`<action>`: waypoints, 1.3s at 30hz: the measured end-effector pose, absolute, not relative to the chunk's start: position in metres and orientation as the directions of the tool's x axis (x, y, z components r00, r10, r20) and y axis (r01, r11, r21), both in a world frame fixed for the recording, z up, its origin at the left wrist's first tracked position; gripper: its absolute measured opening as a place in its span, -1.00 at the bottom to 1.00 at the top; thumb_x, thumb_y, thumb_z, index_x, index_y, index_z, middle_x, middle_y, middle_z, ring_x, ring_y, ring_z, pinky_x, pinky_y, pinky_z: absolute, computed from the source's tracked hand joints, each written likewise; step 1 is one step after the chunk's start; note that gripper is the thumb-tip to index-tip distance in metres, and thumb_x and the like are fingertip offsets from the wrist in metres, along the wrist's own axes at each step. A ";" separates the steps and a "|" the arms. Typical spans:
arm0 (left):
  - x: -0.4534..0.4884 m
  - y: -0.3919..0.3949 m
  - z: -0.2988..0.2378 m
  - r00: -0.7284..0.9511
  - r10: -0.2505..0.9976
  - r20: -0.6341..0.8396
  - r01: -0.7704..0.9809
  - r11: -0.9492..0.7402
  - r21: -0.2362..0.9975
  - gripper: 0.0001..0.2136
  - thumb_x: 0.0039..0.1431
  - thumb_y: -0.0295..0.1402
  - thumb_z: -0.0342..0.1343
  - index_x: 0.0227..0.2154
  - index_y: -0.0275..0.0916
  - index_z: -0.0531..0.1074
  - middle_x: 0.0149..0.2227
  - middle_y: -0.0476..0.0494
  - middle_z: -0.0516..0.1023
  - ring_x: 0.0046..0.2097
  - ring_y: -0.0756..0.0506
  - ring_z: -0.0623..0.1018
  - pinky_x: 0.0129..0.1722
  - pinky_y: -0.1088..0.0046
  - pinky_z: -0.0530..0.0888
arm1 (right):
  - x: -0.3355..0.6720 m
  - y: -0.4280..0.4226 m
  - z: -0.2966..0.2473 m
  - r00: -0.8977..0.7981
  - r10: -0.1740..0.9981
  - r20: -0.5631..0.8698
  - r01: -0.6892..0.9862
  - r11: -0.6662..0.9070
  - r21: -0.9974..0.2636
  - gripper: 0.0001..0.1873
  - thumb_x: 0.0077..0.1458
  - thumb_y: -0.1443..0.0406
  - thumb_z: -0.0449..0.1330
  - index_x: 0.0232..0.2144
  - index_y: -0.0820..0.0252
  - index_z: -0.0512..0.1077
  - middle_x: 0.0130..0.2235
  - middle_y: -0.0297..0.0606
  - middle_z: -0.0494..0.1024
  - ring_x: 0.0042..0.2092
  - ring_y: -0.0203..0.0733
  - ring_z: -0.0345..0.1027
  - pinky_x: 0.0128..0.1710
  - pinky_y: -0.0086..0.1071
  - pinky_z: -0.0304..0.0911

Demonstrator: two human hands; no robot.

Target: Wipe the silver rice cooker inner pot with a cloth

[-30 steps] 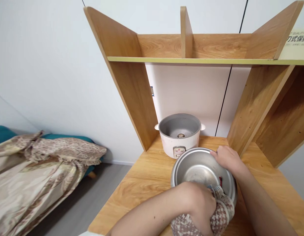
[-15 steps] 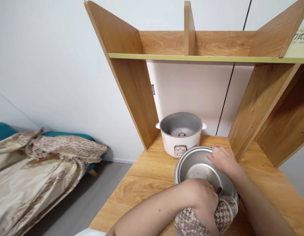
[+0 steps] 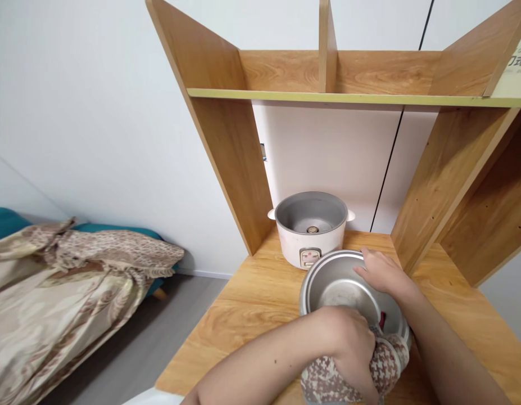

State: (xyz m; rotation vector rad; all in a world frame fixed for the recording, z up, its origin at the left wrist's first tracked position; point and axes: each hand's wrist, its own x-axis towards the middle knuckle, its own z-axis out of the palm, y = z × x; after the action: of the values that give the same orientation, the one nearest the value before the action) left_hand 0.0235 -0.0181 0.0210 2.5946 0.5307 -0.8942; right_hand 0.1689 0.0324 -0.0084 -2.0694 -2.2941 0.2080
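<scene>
A silver inner pot of a rice cooker (image 3: 340, 284) rests on the wooden desk, its mouth facing up toward me. My right hand (image 3: 382, 273) grips its far right rim, thumb inside the wall. My left hand (image 3: 350, 346) is closed on a brown-and-white patterned cloth (image 3: 384, 363) over the near side of the pot. Part of the cloth reaches into the pot, and a small dark red strip shows at its edge. The left fingertips are hidden. Just behind the pot stands the white rice cooker body (image 3: 308, 244), lidless, with its grey interior showing.
The wooden desk (image 3: 218, 332) carries a shelf unit (image 3: 224, 152) with upright panels on both sides of the cooker. At the upper right is a pale box with printed characters (image 3: 517, 67). A teal sofa (image 3: 117, 229) draped with a patterned cover stands at left.
The cloth under my left hand has shifted slightly, and the red strip has moved a little up and right inside the pot. My right hand keeps its hold on the rim.
</scene>
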 end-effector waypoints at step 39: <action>0.026 -0.016 0.021 0.714 0.166 -0.680 0.429 -0.871 0.238 -0.30 -0.04 0.12 0.18 -0.07 -0.48 0.61 -0.22 -0.44 0.68 -0.28 -0.30 0.65 -0.21 0.23 0.54 | 0.169 0.033 -0.008 -0.116 0.992 -0.056 0.984 0.107 -0.141 -0.62 0.29 0.16 0.06 0.00 0.33 0.37 -0.01 0.14 0.59 0.03 0.19 0.48 -0.13 -0.18 0.22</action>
State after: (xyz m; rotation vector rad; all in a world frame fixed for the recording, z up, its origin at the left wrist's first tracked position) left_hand 0.0256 -0.0159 0.0208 2.5399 0.4607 -0.9558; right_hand 0.1690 0.0333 -0.0080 -2.0536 -2.2974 0.2214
